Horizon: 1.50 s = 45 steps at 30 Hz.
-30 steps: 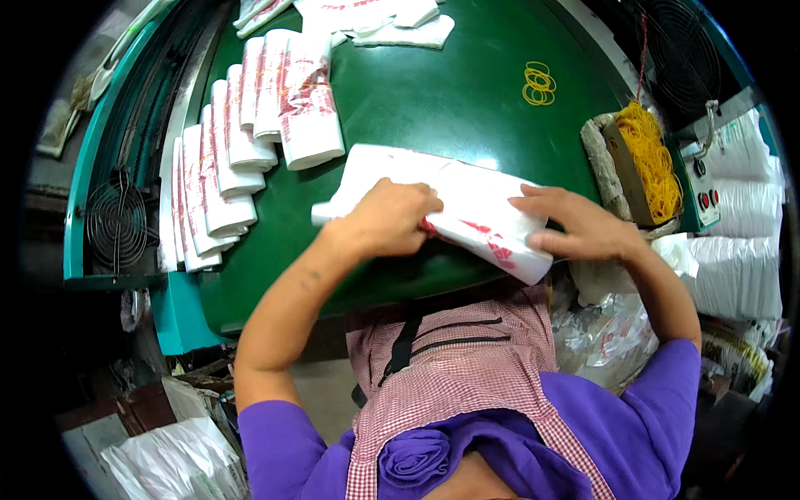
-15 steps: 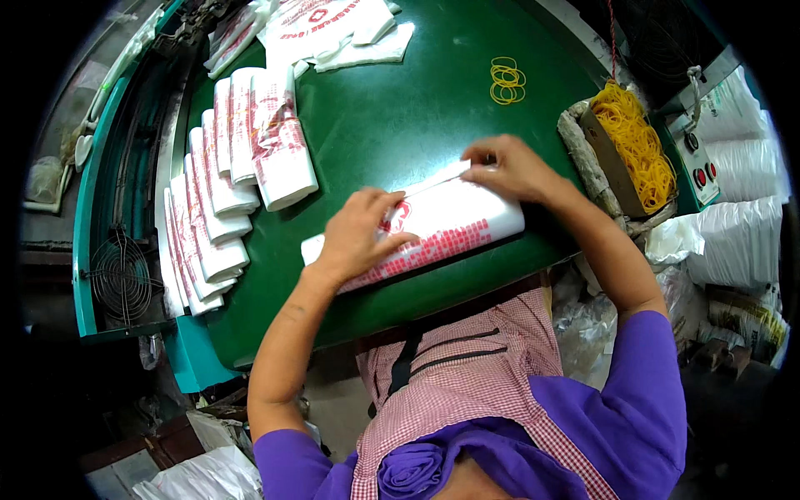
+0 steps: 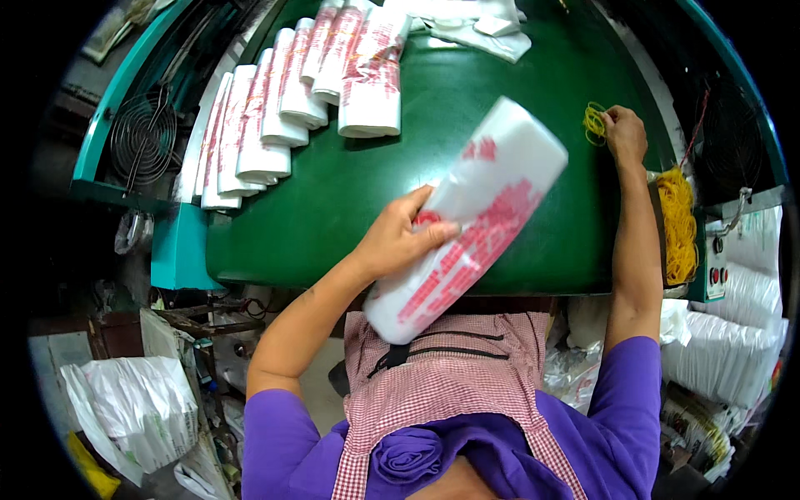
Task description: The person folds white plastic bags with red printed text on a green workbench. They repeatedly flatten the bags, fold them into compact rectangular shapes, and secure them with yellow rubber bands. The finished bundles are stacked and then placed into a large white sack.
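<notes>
The folded bundle of white, red-printed plastic bags (image 3: 487, 212) is slanting across the near edge of the green worktable (image 3: 308, 250), its lower end jutting past that edge over the checked apron (image 3: 467, 379). The left hand (image 3: 402, 236) is grasping it near mid-length, thumb across the upper face, probably because that grip is balancing it and pressing the layers together. The right hand (image 3: 627, 137) is touching the yellow rubber bands (image 3: 593, 125) near the right edge, fingertips drawn together; whether they are pinching one, I cannot tell. These bands are lying apart from the box of rubber bands (image 3: 679, 225) by the near right corner, perhaps for easier picking. Finished-looking bundles (image 3: 275, 117) are overlapping along the left edge, seemingly saving space, while loose white bags (image 3: 487, 35) are lying toward the far edge.
</notes>
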Available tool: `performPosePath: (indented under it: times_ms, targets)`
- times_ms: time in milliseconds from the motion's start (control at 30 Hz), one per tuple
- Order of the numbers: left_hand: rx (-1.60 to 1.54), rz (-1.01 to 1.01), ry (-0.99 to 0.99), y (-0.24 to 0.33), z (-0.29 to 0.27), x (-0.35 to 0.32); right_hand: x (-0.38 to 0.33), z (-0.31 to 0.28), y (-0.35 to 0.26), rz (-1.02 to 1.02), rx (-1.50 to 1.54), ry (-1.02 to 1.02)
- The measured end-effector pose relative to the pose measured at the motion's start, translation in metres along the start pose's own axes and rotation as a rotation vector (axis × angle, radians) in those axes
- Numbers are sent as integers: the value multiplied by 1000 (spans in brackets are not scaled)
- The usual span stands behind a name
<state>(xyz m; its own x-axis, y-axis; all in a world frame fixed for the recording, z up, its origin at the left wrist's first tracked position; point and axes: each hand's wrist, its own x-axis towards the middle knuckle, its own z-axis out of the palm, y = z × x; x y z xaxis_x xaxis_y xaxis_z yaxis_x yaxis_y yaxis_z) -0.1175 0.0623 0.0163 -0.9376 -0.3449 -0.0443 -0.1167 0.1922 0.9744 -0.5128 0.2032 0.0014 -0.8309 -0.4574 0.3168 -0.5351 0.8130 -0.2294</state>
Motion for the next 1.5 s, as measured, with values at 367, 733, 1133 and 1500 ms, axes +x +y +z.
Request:
performPosePath:
  times_ms: [367,733,1133,1500]
  targets:
    - [-927,164,33,10,10,63,-138,-66,-133,-409,1180,-373]
    - [-84,-68,-137,-17,-30,6,-152,-104,-112,-390,1762,-684]
    - [-1054,364,433,-52,-103,-74,-175,-9,-187,-788,870,-582]
    - [-1074,225,757,-82,-112,-85,-87,32,-124,-556,443,-163]
